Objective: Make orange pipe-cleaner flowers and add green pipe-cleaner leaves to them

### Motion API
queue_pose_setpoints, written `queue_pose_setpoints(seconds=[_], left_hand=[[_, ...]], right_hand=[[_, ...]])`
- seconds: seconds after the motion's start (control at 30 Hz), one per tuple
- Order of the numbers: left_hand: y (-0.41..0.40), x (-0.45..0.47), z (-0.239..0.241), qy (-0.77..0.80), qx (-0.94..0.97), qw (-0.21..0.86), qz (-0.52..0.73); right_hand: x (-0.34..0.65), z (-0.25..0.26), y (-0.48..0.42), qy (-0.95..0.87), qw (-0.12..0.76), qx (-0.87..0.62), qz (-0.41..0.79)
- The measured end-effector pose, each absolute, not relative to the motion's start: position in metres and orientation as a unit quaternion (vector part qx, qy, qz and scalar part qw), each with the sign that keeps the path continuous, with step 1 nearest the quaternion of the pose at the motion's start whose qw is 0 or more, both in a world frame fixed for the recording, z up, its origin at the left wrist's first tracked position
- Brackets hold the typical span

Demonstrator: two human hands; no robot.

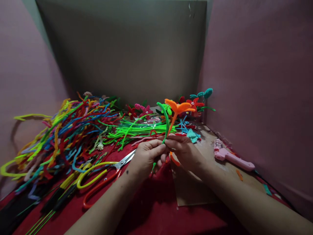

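My left hand [146,155] and my right hand [182,150] meet at the middle of the table, both pinched closed. Between them rises an orange pipe-cleaner flower [179,107] on its stem, with a green pipe cleaner [166,120] curving up beside it. The right fingers pinch the orange stem and the left fingers pinch the green one where the two meet. A short green end sticks out below my left hand.
A big heap of coloured pipe cleaners [63,133] fills the left. Neon green ones [137,129] lie behind the hands. Scissors [105,178] rest by my left wrist. A pink glue gun [232,158] lies right on cardboard [195,192]. Finished flowers [195,102] stand at the back.
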State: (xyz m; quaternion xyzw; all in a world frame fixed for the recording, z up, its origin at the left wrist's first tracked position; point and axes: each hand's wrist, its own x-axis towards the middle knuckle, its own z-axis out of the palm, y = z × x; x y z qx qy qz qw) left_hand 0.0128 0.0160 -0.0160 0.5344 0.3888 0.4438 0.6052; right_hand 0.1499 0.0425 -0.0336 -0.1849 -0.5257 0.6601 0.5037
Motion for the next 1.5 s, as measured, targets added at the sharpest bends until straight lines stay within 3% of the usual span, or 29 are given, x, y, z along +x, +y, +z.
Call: queue_pose_setpoints(seconds=[0.13,0.23,0.3,0.43,0.5,0.7,0.97,1.07,1.2,1.27,1.5], left_hand=[[0.017,0.004,-0.017,0.276,0.47,0.753,0.368],[0.018,0.003,-0.018,0.265,0.491,0.756,0.341],[0.018,0.007,-0.018,0.326,0.548,0.672,0.377],[0.014,0.019,-0.019,0.453,0.646,0.362,0.497],[0.012,0.021,-0.019,0.464,0.653,0.312,0.511],[0.015,0.016,-0.016,0.418,0.529,0.555,0.487],[0.022,0.01,-0.022,0.284,0.448,0.746,0.403],[0.018,0.013,-0.018,0.365,0.533,0.635,0.424],[0.013,0.019,-0.021,0.472,0.667,0.288,0.499],[0.012,0.02,-0.024,0.484,0.672,0.245,0.504],[0.017,0.014,-0.019,0.354,0.462,0.665,0.468]], right_hand=[[0.152,-0.03,0.041,-0.523,0.497,-0.167,0.672],[0.151,-0.033,0.041,-0.52,0.494,-0.169,0.676],[0.15,-0.035,0.041,-0.492,0.514,-0.198,0.674],[0.147,-0.037,0.039,-0.448,0.562,-0.262,0.644],[0.146,-0.036,0.038,-0.456,0.574,-0.28,0.62],[0.15,-0.036,0.041,-0.518,0.525,-0.212,0.641],[0.152,-0.037,0.045,-0.523,0.502,-0.168,0.668],[0.15,-0.04,0.046,-0.503,0.531,-0.199,0.652],[0.149,-0.039,0.041,-0.495,0.566,-0.277,0.598],[0.149,-0.036,0.038,-0.501,0.58,-0.296,0.569],[0.149,-0.034,0.041,-0.533,0.552,-0.22,0.603]])
